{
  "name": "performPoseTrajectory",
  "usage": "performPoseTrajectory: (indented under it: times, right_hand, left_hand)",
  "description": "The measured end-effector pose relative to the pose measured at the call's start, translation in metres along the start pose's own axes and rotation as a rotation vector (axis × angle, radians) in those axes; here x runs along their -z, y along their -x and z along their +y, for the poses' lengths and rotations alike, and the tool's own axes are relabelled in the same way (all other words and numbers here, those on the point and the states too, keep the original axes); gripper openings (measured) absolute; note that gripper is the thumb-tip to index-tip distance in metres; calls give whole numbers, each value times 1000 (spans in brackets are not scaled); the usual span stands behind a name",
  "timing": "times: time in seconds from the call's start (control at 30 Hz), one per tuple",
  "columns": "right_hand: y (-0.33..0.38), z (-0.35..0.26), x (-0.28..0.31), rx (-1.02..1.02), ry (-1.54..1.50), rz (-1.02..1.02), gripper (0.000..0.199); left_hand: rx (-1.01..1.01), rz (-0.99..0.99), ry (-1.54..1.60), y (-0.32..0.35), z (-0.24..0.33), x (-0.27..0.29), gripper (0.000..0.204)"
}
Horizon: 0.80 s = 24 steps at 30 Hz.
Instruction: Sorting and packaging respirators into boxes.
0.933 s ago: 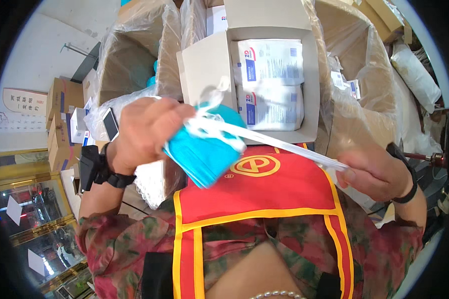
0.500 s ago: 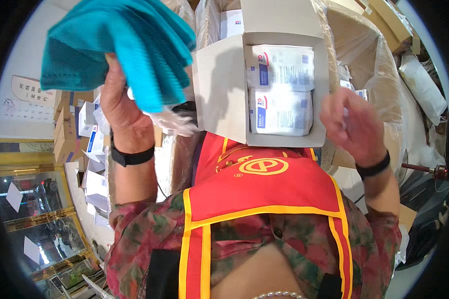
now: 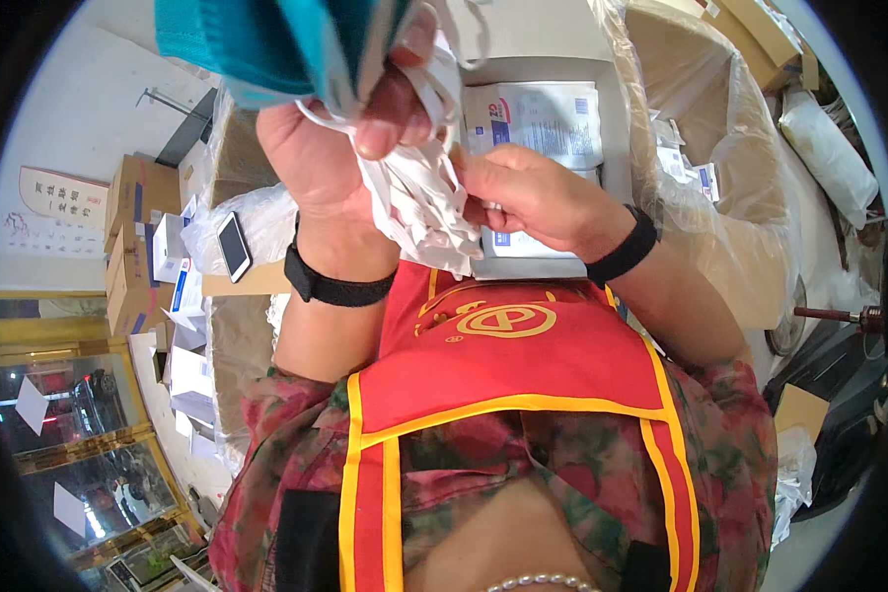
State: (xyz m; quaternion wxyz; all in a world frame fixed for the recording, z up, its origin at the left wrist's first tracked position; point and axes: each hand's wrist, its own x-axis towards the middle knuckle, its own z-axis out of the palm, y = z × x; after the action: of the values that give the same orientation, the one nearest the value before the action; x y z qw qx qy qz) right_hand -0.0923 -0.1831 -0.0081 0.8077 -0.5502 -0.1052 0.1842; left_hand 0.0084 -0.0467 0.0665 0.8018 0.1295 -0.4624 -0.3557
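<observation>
My left hand (image 3: 331, 163) is raised and gripping a bundle of teal face masks (image 3: 276, 49) at the upper left. From the bundle a thick cluster of white ear straps (image 3: 426, 202) hangs over my palm and down toward my lap. Against the right side of that cluster, my right hand (image 3: 543, 197) is closed, its fingertips pinching the white straps. Behind both hands stands an opened white box (image 3: 617, 138), with printed white and blue packets (image 3: 538, 113) inside; my right hand covers part of the lower packet.
A carton lined with clear plastic (image 3: 701, 69) stands at the right, small packets inside. To the left a phone (image 3: 234, 246) lies on plastic film beside stacked brown boxes (image 3: 133, 247). A white roll-shaped bag (image 3: 827, 158) leans at the far right.
My left hand has swung the mask bundle up and to the right, in front of the white box. My right hand has moved left from beside the box to the straps.
</observation>
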Motion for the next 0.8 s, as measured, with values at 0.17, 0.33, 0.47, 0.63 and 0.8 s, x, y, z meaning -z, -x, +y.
performPoseTrajectory:
  times: [0.17, 0.33, 0.47, 0.63, 0.8]
  right_hand:
    - [18, 1, -6, 42, -89, -4, 42]
    - [30, -16, -20, -7, 0, -77, 25]
    - [41, -16, -17, -131, -25, -22, 29]
    - [60, -16, -4, -158, -26, 73, 28]
    - [77, -35, 7, 18, 498, 52, 30]
  left_hand:
    - [-22, 108, 14, 9, 10, 9, 53]
    - [-22, 138, -21, 9, 14, 13, 54]
    - [-62, 182, -62, 15, 22, 20, 55]
    - [50, 236, -4, 36, 45, 18, 52]
    - [327, -31, -687, 34, 51, -7, 44]
